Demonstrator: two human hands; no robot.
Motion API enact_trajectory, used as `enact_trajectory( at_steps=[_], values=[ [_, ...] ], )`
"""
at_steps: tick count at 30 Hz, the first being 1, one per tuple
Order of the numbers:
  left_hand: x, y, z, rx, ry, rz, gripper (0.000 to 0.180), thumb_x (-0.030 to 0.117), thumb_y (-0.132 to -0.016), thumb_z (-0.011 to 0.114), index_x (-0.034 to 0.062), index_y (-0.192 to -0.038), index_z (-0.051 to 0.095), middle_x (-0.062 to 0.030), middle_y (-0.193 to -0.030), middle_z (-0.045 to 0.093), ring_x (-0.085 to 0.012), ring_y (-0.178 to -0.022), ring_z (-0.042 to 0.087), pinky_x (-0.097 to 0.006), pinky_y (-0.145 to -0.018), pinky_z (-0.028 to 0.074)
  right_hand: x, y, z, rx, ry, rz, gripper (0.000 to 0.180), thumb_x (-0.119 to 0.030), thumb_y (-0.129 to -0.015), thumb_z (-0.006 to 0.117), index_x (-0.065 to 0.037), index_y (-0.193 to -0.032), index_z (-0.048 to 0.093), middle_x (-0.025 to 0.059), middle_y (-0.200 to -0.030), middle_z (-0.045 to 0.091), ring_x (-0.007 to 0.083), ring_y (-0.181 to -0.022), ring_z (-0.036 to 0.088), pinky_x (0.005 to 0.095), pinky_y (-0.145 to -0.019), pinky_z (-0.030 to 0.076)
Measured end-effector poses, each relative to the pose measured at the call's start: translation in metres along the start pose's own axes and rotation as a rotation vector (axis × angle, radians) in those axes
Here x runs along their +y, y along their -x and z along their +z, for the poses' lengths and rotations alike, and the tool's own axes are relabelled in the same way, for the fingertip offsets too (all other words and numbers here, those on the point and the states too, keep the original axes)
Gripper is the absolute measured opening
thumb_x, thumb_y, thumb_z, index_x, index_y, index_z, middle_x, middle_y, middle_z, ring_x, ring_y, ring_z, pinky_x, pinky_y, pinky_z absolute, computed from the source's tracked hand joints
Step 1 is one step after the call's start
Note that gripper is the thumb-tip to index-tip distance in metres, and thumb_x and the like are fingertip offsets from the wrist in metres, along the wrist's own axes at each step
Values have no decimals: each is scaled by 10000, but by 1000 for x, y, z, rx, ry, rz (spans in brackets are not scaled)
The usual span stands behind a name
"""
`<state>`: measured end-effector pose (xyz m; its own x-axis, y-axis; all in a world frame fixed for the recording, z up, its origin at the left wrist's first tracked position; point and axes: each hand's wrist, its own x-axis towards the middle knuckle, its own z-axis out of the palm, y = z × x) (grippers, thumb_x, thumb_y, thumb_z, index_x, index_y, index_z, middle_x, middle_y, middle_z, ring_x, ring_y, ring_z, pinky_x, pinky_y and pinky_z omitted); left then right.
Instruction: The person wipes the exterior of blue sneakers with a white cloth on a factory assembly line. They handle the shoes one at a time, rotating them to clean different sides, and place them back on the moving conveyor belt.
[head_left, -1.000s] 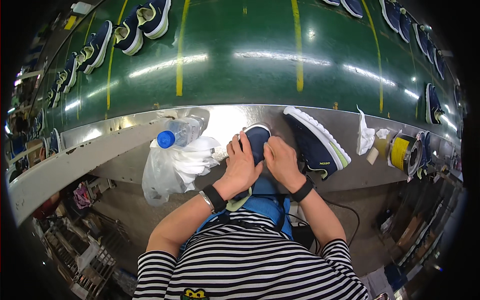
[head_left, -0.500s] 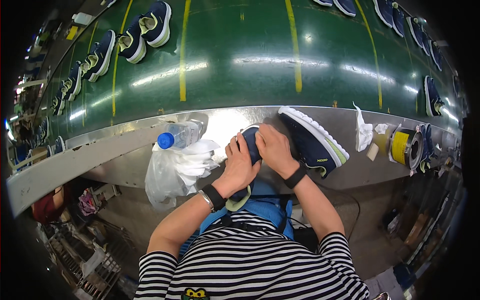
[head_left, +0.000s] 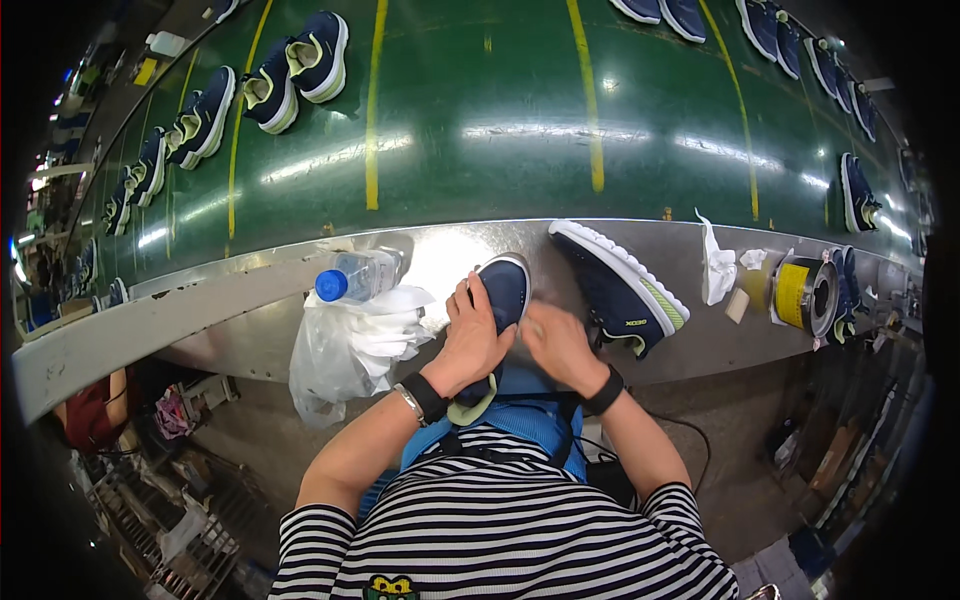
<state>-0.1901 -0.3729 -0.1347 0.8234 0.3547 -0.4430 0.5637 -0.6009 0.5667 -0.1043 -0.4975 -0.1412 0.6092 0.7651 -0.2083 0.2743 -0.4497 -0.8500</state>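
A clear plastic bottle [head_left: 358,276] with a blue cap lies on its side on the metal ledge, resting on a crumpled clear plastic bag [head_left: 345,345] that hangs over the ledge's edge. Far right on the ledge stands a yellow roll [head_left: 803,293], perhaps tape or labels. Top left, a small white box [head_left: 165,43] and a yellow tag [head_left: 146,71] sit beside the green belt, too small to make out.

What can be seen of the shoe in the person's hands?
The shoe is a dark navy sneaker with a white sole edge at the toe and a pale yellow-green heel lining. It lies toe-away on the metal ledge in front of the green belt. The left hand grips its left side; the right hand, blurred, presses its right side. Laces are hidden.
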Motion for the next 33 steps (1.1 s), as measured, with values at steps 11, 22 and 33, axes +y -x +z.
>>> enact_trajectory(
  at_steps=[11,22,33],
  values=[
    [3,-8,-5,61,209,-65,901,270,-748,603,-90,-1312,0,-373,-1197,249,-473,-1089,341,-457,-950,296,52,91,-161,900,-138,305,164,-92,-880,444,9,-952,551,74,-914,559,135,-840,514,262,-736,418],
    [-10,-40,16,154,551,-161,994,458,-716,642,-86,-1324,74,-316,-1223,336,-316,-1161,370,-385,-939,330,219,55,-236,831,478,355,203,-84,-769,532,-5,-954,503,155,-925,539,311,-834,516,358,-750,418],
    [14,32,31,-46,725,-204,568,102,-737,631,-31,-1225,371,-143,-1085,535,-199,-1006,511,-282,-892,380,87,22,-189,-103,54,-123,567,-259,-770,615,-12,-1229,393,200,-1170,459,292,-1082,451,365,-938,340]
  ],
)
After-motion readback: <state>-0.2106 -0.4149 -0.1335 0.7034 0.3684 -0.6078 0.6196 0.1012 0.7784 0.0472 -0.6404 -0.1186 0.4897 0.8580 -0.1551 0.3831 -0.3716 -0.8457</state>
